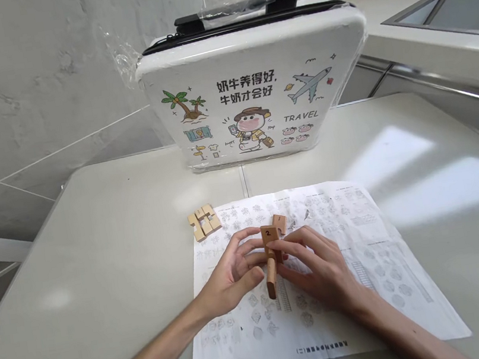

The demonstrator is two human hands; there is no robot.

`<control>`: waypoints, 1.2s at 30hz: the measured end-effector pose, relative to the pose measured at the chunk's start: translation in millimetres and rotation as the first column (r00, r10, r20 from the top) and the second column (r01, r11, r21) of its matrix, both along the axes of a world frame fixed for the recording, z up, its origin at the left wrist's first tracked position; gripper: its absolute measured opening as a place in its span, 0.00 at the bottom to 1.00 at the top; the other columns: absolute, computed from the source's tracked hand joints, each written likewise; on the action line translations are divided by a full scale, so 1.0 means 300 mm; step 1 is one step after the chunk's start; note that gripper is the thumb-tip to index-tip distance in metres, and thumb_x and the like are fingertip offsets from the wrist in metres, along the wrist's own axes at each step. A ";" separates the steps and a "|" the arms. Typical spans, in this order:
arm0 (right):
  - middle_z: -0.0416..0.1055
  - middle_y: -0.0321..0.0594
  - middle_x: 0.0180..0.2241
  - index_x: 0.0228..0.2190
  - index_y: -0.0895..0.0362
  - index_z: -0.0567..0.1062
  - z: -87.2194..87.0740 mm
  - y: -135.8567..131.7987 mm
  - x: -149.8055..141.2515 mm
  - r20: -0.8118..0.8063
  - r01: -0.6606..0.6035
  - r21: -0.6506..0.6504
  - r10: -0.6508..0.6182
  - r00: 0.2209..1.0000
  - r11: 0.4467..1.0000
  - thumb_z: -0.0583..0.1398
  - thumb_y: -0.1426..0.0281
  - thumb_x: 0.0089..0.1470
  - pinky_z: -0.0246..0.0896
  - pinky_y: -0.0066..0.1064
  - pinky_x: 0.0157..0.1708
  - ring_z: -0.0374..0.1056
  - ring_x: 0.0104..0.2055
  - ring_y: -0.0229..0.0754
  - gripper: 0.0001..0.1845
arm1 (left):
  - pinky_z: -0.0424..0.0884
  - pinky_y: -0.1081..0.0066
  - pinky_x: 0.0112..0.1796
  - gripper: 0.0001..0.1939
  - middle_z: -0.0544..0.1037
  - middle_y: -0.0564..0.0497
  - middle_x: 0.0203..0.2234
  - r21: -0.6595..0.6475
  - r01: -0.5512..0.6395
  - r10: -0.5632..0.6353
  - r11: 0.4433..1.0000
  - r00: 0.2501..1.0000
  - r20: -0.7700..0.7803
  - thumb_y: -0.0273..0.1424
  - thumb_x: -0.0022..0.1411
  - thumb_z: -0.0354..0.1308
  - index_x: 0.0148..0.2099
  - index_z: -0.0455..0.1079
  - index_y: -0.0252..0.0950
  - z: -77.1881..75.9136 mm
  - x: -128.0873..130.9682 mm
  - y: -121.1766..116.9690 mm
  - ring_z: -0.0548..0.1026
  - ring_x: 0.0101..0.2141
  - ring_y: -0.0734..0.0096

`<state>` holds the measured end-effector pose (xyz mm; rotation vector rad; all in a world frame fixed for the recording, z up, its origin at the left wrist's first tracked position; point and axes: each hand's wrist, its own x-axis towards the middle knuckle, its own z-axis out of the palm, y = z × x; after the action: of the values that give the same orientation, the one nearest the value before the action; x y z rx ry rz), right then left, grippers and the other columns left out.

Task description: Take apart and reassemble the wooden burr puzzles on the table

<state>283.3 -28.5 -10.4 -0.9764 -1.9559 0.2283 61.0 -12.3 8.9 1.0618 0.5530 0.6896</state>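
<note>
My right hand (323,260) pinches a brown wooden puzzle piece marked "2" (268,234), which stands upright above the printed sheet. A second wooden piece (272,279) crosses it and points toward me; how the two join is hidden by my fingers. Just behind is a notched wooden piece marked "1" (279,222); whether it touches the others I cannot tell. On the left, my left hand (238,272) is open, thumb apart from its curved fingers. Its fingertips reach beside the upright piece, and I cannot tell if they touch it.
Under my hands a creased paper sheet (333,324) printed with small diagrams lies on the pale table (78,275). Several lighter wooden pieces (204,221) sit together at its upper left corner. A white plastic-wrapped case (248,58) with cartoon prints stands at the back, before a grey tiled wall.
</note>
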 end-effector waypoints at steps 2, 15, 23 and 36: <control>0.76 0.41 0.35 0.51 0.55 0.75 -0.003 0.000 -0.001 -0.007 0.013 0.006 -0.013 1.000 1.000 0.66 0.77 0.64 0.68 0.34 0.30 0.72 0.33 0.43 0.15 | 0.75 0.57 0.55 0.29 0.68 0.36 0.67 0.007 -0.004 0.004 1.000 1.000 -0.020 0.42 0.74 0.62 0.71 0.57 0.47 0.003 0.001 0.001 0.76 0.61 0.49; 0.73 0.39 0.32 0.52 0.57 0.71 -0.003 -0.002 -0.009 -0.010 -0.033 -0.042 0.032 0.999 0.999 0.62 0.76 0.69 0.66 0.34 0.31 0.69 0.31 0.42 0.12 | 0.76 0.57 0.57 0.24 0.77 0.37 0.61 0.045 -0.072 0.075 0.996 0.995 -0.068 0.33 0.76 0.61 0.68 0.60 0.43 -0.006 -0.003 0.008 0.79 0.60 0.52; 0.76 0.40 0.34 0.55 0.55 0.70 -0.016 -0.016 -0.025 0.013 -0.003 -0.028 0.003 1.000 1.000 0.61 0.76 0.70 0.68 0.35 0.32 0.72 0.32 0.43 0.14 | 0.77 0.53 0.58 0.27 0.81 0.39 0.57 0.002 -0.146 0.144 0.989 0.973 -0.181 0.33 0.70 0.68 0.66 0.64 0.41 -0.007 0.005 0.003 0.82 0.56 0.52; 0.78 0.34 0.29 0.46 0.51 0.71 0.004 -0.023 -0.014 -0.196 0.020 -0.342 -0.092 0.976 0.940 0.64 0.65 0.67 0.68 0.26 0.22 0.73 0.24 0.39 0.09 | 0.72 0.52 0.61 0.33 0.79 0.43 0.57 0.314 -0.089 0.218 0.945 0.887 -0.407 0.35 0.66 0.71 0.69 0.65 0.45 -0.006 0.013 -0.018 0.78 0.57 0.54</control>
<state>279.3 -35.4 -9.2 -1.1753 -1.7235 0.6271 64.8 -17.7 7.2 1.4742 0.9569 0.6863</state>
